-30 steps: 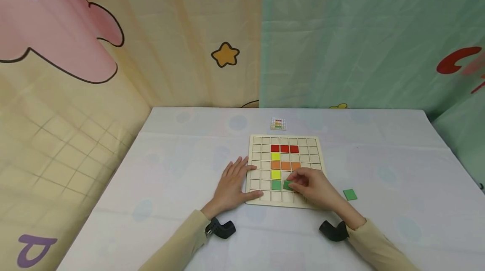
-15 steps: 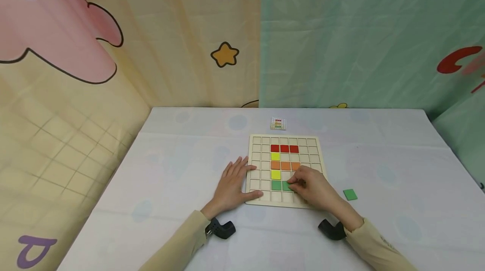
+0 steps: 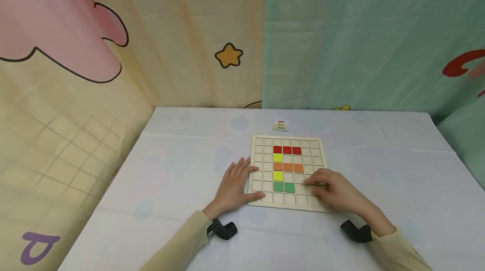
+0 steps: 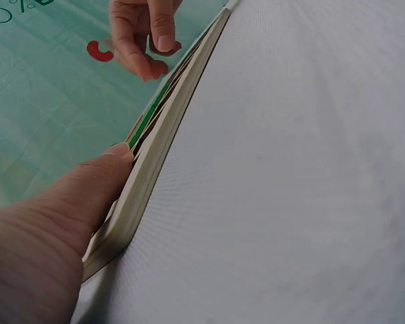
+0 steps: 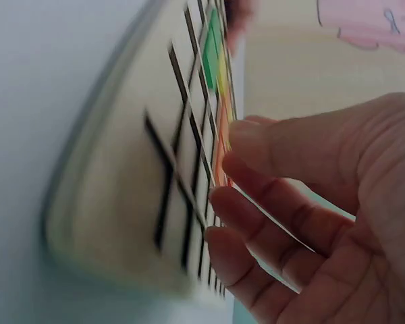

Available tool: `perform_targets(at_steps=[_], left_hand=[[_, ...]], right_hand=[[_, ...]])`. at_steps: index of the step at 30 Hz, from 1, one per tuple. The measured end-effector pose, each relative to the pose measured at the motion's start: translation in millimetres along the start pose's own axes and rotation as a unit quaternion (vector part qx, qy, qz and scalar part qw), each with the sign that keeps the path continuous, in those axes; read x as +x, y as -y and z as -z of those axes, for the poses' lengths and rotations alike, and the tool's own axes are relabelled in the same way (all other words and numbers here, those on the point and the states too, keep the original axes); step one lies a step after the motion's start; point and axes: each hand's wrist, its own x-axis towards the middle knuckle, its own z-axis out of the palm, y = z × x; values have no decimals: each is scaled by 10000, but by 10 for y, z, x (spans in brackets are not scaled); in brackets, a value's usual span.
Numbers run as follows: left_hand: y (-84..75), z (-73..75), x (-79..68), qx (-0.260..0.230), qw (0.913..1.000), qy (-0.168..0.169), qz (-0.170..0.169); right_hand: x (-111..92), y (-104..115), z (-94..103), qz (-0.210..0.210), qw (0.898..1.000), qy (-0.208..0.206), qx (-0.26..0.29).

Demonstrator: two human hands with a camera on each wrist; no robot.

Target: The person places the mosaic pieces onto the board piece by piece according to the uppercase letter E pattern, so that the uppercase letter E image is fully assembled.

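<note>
A pale wooden grid board (image 3: 288, 206) lies on the table, with square tiles set in its cells. The left hand (image 3: 234, 189) rests on its left edge with fingers spread; in the left wrist view the thumb (image 4: 101, 179) presses on the rim. Over the board's right side is the right hand (image 3: 335, 191), its fingers loosely bent and nothing seen between them in the right wrist view. To its left, two green tiles (image 3: 289, 187) sit side by side. Red tiles (image 3: 287, 150), yellow tiles (image 3: 278, 176) and orange tiles (image 3: 288, 167) fill other cells.
Behind the board lies a small card (image 3: 281, 125) printed with a coloured grid pattern. A white cloth covers the table (image 3: 189, 144). Printed curtains (image 3: 219, 18) hang at the back and sides. A black wrist mount (image 3: 356, 232) is on each forearm.
The right hand has set the second green tile in its cell, let go and moved right. The loose green tile right of the board is now hidden by that arm. The left hand stays put.
</note>
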Motion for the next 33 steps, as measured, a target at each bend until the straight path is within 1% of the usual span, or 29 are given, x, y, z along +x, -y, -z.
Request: perform_targets(at_steps=[3,6,10,13,15,19,22,28,33], left_hand=[[3,-5,-3,42,10000,0,22],[10,-7,-1,56,10000,-33,21],[15,-9,1,25,10000,-57,6],[16,-12,-1,9,10000,-42,5],[15,-14,-2,12,10000,-35,19],[14,-16,-2,9,10000,-51,8],[12,-14,-2,11,10000,-53,-3],[6,3,3,9,10000,-24,-1],[9,13,6,49,10000,-34,21]], right_hand=[[-116,-90,186,-310,9994,15,-168],[-225,-184,356,-712,9965,80,-427],[-341,-298,512,-1232,9894,385,-667],[-400,-356,568,-1427,9859,664,-565],[-422,-375,584,-1510,9845,821,-362],[-427,-393,583,-1454,9846,965,-39],[-408,-400,554,-1467,9850,907,-87],[-346,-388,486,-1654,9836,619,-369],[-312,-364,466,-1703,9834,553,-308]])
